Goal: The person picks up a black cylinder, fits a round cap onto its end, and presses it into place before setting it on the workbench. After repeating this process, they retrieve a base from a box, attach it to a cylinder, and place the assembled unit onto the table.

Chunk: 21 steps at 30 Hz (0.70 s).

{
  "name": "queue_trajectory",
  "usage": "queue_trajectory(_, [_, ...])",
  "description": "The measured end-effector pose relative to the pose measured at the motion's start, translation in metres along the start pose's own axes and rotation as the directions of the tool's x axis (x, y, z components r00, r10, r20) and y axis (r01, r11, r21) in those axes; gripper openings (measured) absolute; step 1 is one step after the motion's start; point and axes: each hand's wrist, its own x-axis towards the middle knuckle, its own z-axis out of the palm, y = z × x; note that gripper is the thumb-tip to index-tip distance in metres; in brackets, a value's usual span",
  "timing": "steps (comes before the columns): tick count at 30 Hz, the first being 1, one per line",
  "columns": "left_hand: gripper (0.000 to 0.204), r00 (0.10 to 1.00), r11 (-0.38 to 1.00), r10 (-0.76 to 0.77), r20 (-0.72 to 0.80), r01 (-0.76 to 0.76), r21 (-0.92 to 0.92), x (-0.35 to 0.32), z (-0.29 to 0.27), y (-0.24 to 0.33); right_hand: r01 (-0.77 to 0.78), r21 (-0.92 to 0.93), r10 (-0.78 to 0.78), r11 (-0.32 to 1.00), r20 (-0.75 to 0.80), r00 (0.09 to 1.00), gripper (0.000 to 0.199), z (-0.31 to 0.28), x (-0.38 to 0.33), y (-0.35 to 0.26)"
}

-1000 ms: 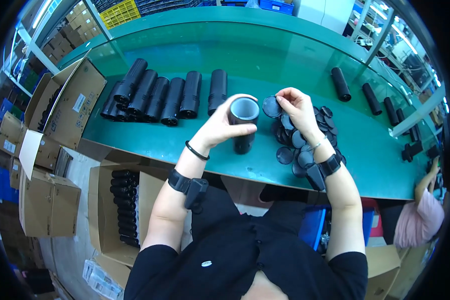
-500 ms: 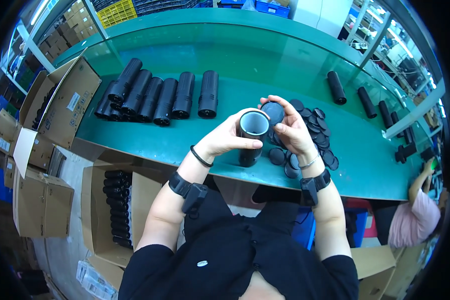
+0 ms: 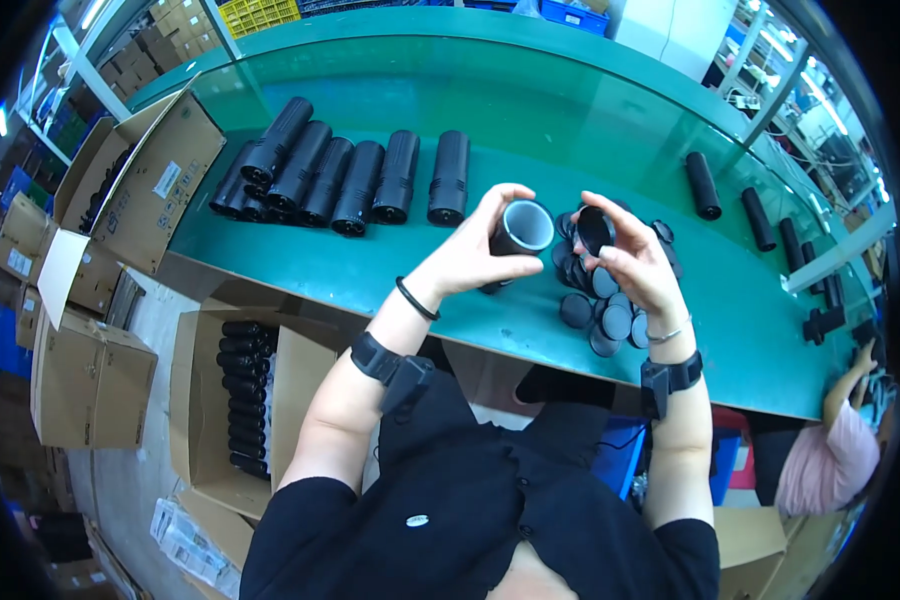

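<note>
Six black tubes [image 3: 345, 180] lie side by side on the green table [image 3: 390, 280]. An open cardboard box [image 3: 245, 395] below holds more tubes, probably the same kind. Another person [image 3: 830, 450] sits at the right edge.

Row of 6 tubes [image 3: 340, 180] lies left on table [image 3: 530, 110]; caps [image 3: 605, 310] clustered right; box [image 3: 235, 390] below.

Black tube [image 3: 515, 240], black round caps [image 3: 605, 315], green table [image 3: 570, 120], brown cardboard boxes [image 3: 150, 180].
</note>
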Motion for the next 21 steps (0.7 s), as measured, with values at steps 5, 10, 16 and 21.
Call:
queue_trajectory(5, [0.068,0.999,0.933,0.016,0.044,-0.031,0.359,0.001,0.010,0.011,0.067,-0.555,-0.057,0.829,0.035,0.998,0.066,0.018,-0.003,-0.038])
queue_trajectory(10, [0.077,0.990,0.954,-0.009,0.138,-0.033,0.297,0.000,0.015,0.007,0.216,-0.719,-0.170,0.660,0.136,0.976,0.070,0.032,0.000,-0.051])
queue_trajectory(16, [0.072,0.993,0.982,0.027,0.118,-0.048,0.184,0.007,0.023,-0.008,0.251,-0.811,-0.197,0.529,0.170,0.966,0.066,0.032,0.001,-0.046])
queue_trajectory(21, [0.072,0.988,0.971,0.013,0.154,-0.049,0.232,0.009,0.023,0.000,0.221,-0.828,-0.190,0.515,0.141,0.972,0.065,0.030,0.000,-0.046])
